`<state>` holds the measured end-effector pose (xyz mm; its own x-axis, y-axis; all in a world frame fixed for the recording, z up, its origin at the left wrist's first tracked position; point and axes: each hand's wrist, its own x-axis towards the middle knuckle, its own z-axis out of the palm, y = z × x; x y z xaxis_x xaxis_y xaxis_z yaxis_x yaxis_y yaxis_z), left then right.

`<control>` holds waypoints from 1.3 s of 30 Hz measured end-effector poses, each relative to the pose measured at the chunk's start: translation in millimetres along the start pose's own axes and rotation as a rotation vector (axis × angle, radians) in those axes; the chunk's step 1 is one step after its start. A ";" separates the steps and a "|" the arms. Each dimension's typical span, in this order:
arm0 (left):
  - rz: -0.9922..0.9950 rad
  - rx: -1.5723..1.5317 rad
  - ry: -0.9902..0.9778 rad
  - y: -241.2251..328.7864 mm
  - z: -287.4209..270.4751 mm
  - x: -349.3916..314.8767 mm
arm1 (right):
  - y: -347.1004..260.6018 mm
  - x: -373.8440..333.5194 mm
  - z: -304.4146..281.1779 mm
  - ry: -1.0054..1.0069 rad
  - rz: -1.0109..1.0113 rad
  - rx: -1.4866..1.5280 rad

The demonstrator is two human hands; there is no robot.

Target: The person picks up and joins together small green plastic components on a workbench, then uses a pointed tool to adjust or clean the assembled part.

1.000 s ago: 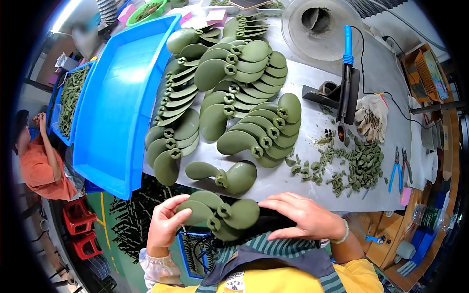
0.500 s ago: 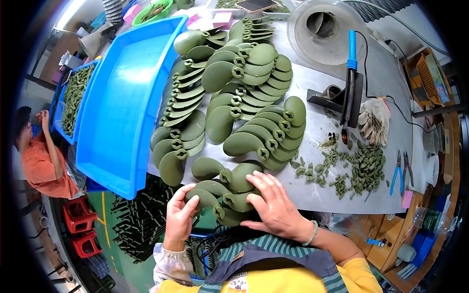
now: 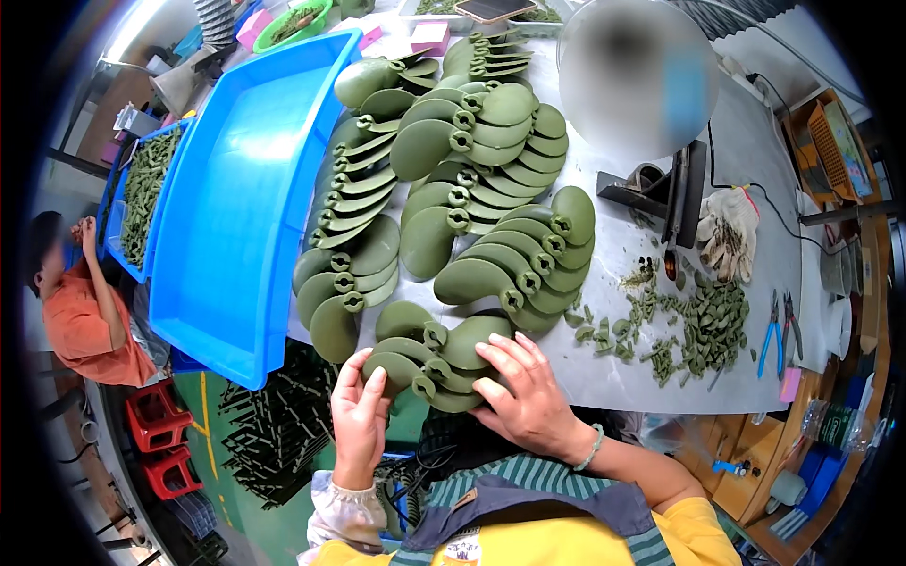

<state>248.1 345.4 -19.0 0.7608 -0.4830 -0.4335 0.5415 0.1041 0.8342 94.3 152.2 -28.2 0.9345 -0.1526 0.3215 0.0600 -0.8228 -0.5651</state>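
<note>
A small stack of green two-bladed plastic propellers [image 3: 464,344] is between my hands at the table's near edge. My left hand [image 3: 360,415] pinches the left blades with thumb and fingers. My right hand [image 3: 528,391] rests its fingertips and thumb against the right blades. Each propeller has a notched round hub, and these hubs line up in a slanted row. Just beyond lie more nested propellers [image 3: 477,279], with another row [image 3: 330,316] to their left and further rows [image 3: 491,132] behind.
A blue tray [image 3: 226,226] stands at the left. At the right lie green scraps [image 3: 708,325], a stained glove [image 3: 729,231], pliers [image 3: 774,335] and a black tool [image 3: 678,203] on a metal stand. A person [image 3: 90,311] sits at the far left. Dark parts [image 3: 274,424] are piled below the table.
The held propellers have drawn closer together, the nearest one moving up and away from me against the others. My left hand has shifted slightly right; my right hand stays on the blades.
</note>
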 end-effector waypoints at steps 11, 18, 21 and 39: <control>0.368 0.681 0.092 -8.5 17.7 14.1 | 9.6 6.8 -4.8 0.102 0.034 -0.059; 0.581 1.064 -0.017 2.7 29.9 17.0 | 11.5 7.5 -2.3 0.111 0.069 -0.052; 0.572 1.069 -0.068 7.3 31.8 21.6 | 11.3 7.7 -1.8 0.122 0.070 -0.047; 1.092 1.289 -0.042 33.5 67.4 20.6 | 40.1 24.2 -22.1 0.294 0.337 -0.080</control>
<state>257.8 280.4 23.0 0.5346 -0.6931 0.4836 -0.8329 -0.3350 0.4406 111.6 103.4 -26.3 0.7574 -0.5584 0.3385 -0.2684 -0.7388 -0.6181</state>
